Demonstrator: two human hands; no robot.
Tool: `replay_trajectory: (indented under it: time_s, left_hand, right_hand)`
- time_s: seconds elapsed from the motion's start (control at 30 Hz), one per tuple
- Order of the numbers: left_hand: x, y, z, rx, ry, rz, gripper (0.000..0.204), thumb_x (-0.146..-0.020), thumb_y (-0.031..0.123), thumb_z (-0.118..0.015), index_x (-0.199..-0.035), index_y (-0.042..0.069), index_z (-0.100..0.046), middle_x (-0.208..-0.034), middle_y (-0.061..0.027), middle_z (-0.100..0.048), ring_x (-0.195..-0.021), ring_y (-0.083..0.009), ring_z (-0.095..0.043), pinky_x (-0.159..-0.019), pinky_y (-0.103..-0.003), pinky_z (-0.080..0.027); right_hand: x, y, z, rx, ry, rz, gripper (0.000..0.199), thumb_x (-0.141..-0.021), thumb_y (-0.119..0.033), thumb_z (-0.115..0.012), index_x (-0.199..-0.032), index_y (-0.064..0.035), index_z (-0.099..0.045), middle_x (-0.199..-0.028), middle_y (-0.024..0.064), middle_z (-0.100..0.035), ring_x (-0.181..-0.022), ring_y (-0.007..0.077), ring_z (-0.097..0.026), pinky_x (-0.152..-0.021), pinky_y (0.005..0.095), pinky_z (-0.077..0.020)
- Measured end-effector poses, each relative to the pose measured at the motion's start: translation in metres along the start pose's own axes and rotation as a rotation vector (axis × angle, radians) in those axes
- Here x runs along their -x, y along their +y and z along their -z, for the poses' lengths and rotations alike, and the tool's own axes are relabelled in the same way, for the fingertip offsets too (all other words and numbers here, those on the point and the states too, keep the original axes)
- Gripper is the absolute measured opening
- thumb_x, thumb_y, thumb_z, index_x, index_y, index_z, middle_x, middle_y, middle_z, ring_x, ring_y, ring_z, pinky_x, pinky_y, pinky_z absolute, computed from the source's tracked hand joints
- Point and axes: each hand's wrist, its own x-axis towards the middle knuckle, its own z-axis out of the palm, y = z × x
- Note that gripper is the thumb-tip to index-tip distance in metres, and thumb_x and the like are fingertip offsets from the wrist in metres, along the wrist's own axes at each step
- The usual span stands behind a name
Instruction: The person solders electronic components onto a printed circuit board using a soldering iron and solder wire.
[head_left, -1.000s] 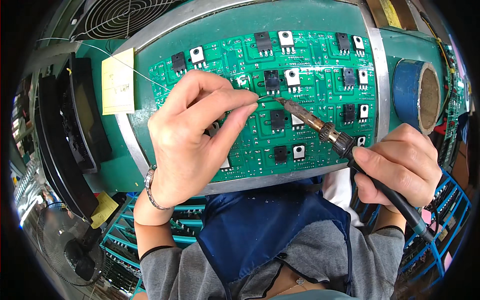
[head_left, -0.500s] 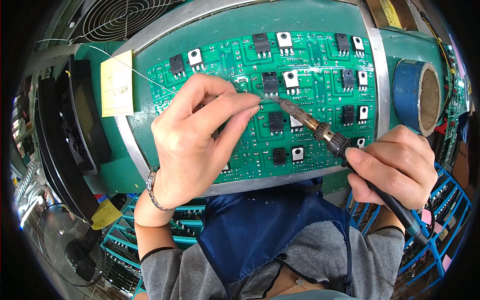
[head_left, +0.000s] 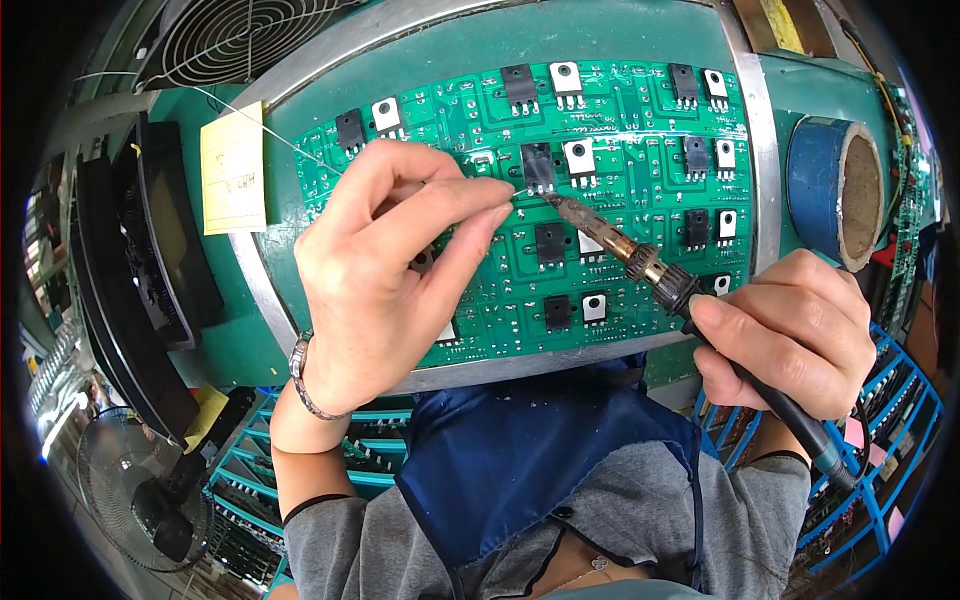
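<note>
My left hand [head_left: 400,255] pinches a thin solder wire [head_left: 268,130] between thumb and fingers, its end poking out at the legs of a black transistor [head_left: 537,165]. My right hand [head_left: 790,335] grips a soldering iron [head_left: 645,262] by its black handle. The iron's dark tip meets those same legs, close to the wire end. Below lies a green circuit board [head_left: 640,185] bearing several black and white three-legged transistors in rows. Part of the board's left side is hidden behind my left hand.
A metal-edged frame [head_left: 762,150] surrounds the board. At right stands a blue roll [head_left: 835,190] with a cardboard core. A yellow paper note [head_left: 233,170], black trays [head_left: 160,235] and a round fan grille [head_left: 245,35] are on the left. Blue racks [head_left: 890,430] stand below right.
The board has shifted very slightly up and left. My left hand has moved a little left, and the iron tip has slid slightly left along the transistor's legs.
</note>
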Motion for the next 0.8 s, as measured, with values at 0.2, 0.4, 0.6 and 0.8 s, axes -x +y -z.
replay_trajectory:
  time_s: [0.2, 0.4, 0.6, 0.8]
  left_hand:
    - [0.002, 0.000, 0.002, 0.064, 0.050, 0.059, 0.020, -0.076, -0.004, -0.078, -0.093, 0.005, -0.076, -0.087, -0.0044, -0.062, -0.070, -0.0116, -0.059, -0.057, -0.024, -0.047]
    - [-0.011, 0.006, 0.018, -0.292, -0.027, -0.231, 0.021, -0.074, -0.005, -0.077, -0.092, 0.006, -0.076, -0.085, -0.0048, -0.061, -0.067, -0.0138, -0.057, -0.057, -0.023, -0.045]
    - [-0.006, 0.014, 0.001, -0.076, -0.069, -0.115, 0.024, -0.073, -0.005, -0.078, -0.094, 0.007, -0.076, -0.082, -0.0047, -0.060, -0.070, -0.0154, -0.061, -0.058, -0.026, -0.048]
    - [-0.007, 0.008, -0.007, -0.034, -0.060, -0.152, 0.025, -0.073, -0.004, -0.079, -0.095, 0.006, -0.076, -0.085, -0.0050, -0.060, -0.070, -0.0147, -0.061, -0.058, -0.026, -0.048]
  right_hand:
    - [0.005, 0.000, 0.004, 0.015, 0.015, 0.068, 0.029, -0.078, -0.021, -0.080, -0.091, 0.0034, -0.072, -0.071, 0.0083, -0.063, -0.055, 0.0183, -0.056, -0.044, 0.0252, -0.0406]
    - [0.017, 0.001, 0.009, 0.036, 0.089, 0.045, 0.028, -0.080, -0.022, -0.080, -0.090, 0.0028, -0.072, -0.069, 0.0075, -0.061, -0.053, 0.0187, -0.055, -0.044, 0.0265, -0.0409]
    - [0.019, 0.005, 0.014, 0.041, 0.026, 0.054, 0.029, -0.080, -0.021, -0.079, -0.092, 0.0042, -0.071, -0.071, 0.0077, -0.062, -0.055, 0.0195, -0.057, -0.045, 0.0271, -0.0410]
    - [0.016, 0.009, 0.015, 0.021, 0.008, 0.057, 0.029, -0.078, -0.018, -0.080, -0.093, 0.0048, -0.071, -0.071, 0.0080, -0.062, -0.056, 0.0196, -0.057, -0.045, 0.0276, -0.0410]
